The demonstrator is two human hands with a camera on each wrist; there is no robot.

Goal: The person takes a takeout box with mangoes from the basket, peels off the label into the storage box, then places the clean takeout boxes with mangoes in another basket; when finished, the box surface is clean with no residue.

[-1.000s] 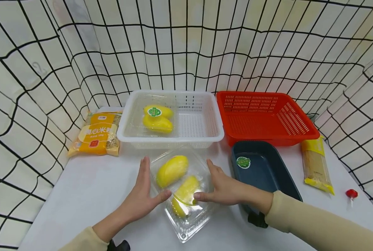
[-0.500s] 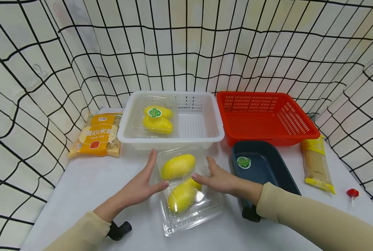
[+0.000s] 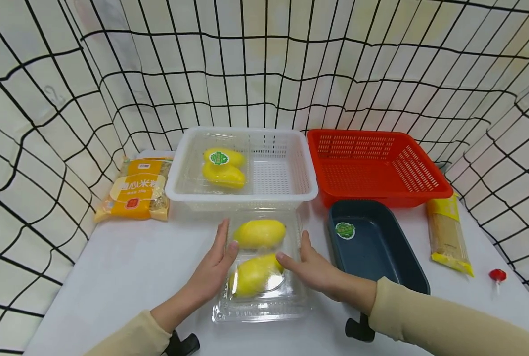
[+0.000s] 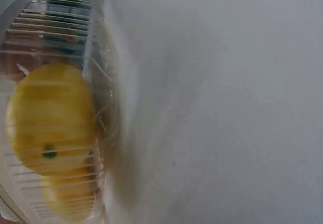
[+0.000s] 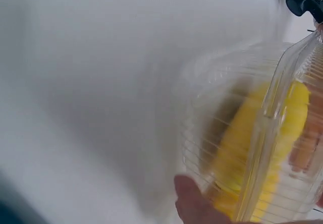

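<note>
A clear plastic clamshell box (image 3: 264,315) stands lengthwise on the white table, with two yellow mangoes (image 3: 260,233) inside. My left hand (image 3: 208,274) touches its left side, fingers straight and thumb near the lid. Along the right side lies my right hand (image 3: 313,269), its thumb over the lid and its fingers extended. In the left wrist view the ribbed box wall (image 4: 55,19) shows beside bare table; the left hand is mostly out of that view. The right wrist view shows the box rim (image 5: 272,103) and a fingertip (image 5: 189,199) of the right hand beside the box.
Behind the box, a white basket (image 3: 242,199) holds another clamshell with mangoes (image 3: 223,175). A red basket (image 3: 380,193) and a dark blue tray (image 3: 380,252) stand right. An orange snack bag (image 3: 135,190) lies left; a yellow-ended packet (image 3: 449,232) and red lollipop (image 3: 498,275) lie far right.
The clamshell box has turned from slanted to nearly square with the white basket. Both hands have moved with it and stay at its two sides.
</note>
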